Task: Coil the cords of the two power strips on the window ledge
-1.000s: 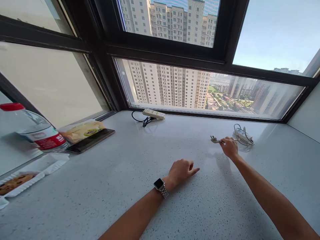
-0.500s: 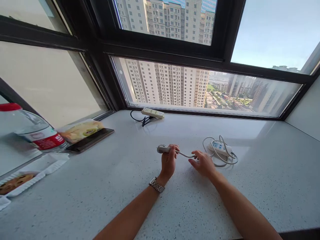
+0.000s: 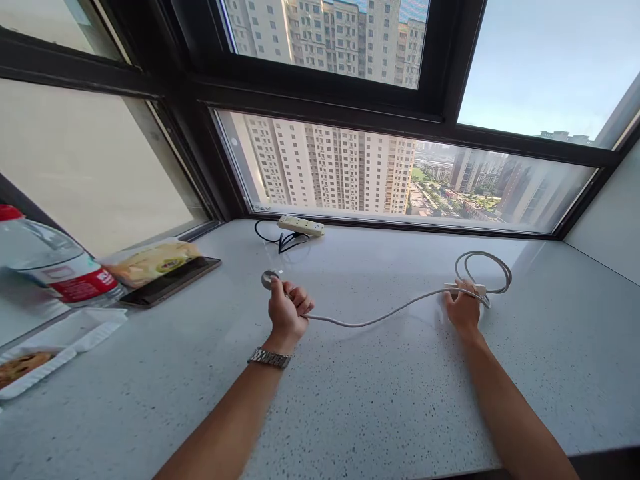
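My left hand (image 3: 286,309) is closed around the cable just behind its grey plug (image 3: 271,278), holding it above the speckled grey sill (image 3: 360,400). The white cable (image 3: 380,315) runs in a slack line from there to the right. My right hand (image 3: 463,308) presses down on the small white power strip (image 3: 479,289), which it mostly covers. The rest of the cord lies in a loop (image 3: 484,268) just behind that hand. A metal-band watch sits on my left wrist.
A second white power strip (image 3: 301,226) with a black cord lies by the window. At left are a red-capped water bottle (image 3: 47,263), a snack packet (image 3: 150,261) on a dark tablet (image 3: 173,280), and a white tray (image 3: 65,340) with a biscuit.
The plug passed from my right hand to my left, which drew it leftward. The cord has stretched out. My right hand went back right onto the small power strip.
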Available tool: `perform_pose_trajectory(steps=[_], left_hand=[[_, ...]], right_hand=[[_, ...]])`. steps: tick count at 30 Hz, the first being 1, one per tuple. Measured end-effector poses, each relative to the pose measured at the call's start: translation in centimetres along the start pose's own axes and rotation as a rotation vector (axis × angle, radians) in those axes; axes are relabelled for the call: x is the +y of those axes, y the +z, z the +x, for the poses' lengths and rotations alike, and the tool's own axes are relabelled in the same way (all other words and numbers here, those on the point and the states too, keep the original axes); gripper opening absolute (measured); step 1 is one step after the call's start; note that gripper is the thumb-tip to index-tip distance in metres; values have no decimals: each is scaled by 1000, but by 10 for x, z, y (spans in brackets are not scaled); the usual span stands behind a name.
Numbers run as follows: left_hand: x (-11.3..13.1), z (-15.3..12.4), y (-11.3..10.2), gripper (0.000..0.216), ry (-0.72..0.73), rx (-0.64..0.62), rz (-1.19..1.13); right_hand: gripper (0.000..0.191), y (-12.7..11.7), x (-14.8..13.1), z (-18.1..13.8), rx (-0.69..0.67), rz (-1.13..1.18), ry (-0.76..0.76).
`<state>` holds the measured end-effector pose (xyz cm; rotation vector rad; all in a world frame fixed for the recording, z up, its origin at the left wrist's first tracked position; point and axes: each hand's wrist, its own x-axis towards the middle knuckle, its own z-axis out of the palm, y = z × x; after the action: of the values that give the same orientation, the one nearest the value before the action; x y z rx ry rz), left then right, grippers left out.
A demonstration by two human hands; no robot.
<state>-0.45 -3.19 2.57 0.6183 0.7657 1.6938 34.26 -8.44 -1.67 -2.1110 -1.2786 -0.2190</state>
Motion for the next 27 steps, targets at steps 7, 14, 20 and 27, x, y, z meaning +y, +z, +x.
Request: perform_pose_trajectory(steps=[7, 14, 20, 27], left_hand=[[-8, -14, 8, 53, 46, -179, 192], [-7, -10, -2, 57, -47, -502, 484], [5, 8, -17, 56, 26, -486, 578], [-1, -4, -10, 54, 200, -461, 737]], right_hand=[[34, -8, -66, -56, -119, 300, -613], [40, 2, -60, -42, -161, -66, -589], [38, -12, -7, -3, -318, -117, -50], [42, -4, -31, -22, -316, 492, -97]])
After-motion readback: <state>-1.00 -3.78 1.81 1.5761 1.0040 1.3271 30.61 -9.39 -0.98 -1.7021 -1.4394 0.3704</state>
